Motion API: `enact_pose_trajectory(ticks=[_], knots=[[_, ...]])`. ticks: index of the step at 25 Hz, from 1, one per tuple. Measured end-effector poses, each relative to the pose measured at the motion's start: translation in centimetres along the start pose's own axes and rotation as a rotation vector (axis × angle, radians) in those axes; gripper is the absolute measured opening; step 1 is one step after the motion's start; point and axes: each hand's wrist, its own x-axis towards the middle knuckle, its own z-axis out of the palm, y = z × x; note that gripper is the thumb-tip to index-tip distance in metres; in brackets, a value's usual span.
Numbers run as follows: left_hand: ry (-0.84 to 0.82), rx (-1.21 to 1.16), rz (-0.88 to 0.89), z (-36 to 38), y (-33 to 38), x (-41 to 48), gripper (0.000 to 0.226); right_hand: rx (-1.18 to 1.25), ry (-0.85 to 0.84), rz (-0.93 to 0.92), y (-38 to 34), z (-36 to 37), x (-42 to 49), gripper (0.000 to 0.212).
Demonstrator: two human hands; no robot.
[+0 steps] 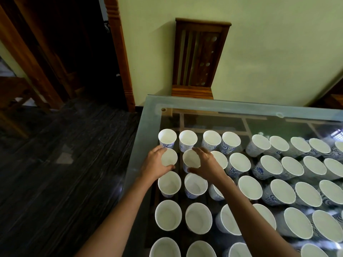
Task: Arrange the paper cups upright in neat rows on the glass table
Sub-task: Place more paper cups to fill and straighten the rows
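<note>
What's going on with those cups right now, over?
Left hand grips one cup, right hand grips the cup beside it. Both upright on the glass table. Other cups crowd close all round.

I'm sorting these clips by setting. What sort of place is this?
Probably a room in a home, perhaps a dining room: a glass table on a wooden frame, a wooden chair against the pale green wall, and a wooden door frame.

Paper cups [240, 162]: white inside, blue swirls outside; stood upright, mouths up, in rows across the frame's lower right.
Table [148, 117]: clear glass top over a wooden frame, corner at upper centre.
</note>
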Motion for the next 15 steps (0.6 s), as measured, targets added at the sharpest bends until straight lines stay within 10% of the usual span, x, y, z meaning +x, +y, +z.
enact_pose_trajectory(ticks=[15], knots=[[0.083,-0.092,-0.065,3.1,0.4,-7.8,0.067,0.05,-0.022,-0.022,-0.6,1.6,-7.1,0.074]])
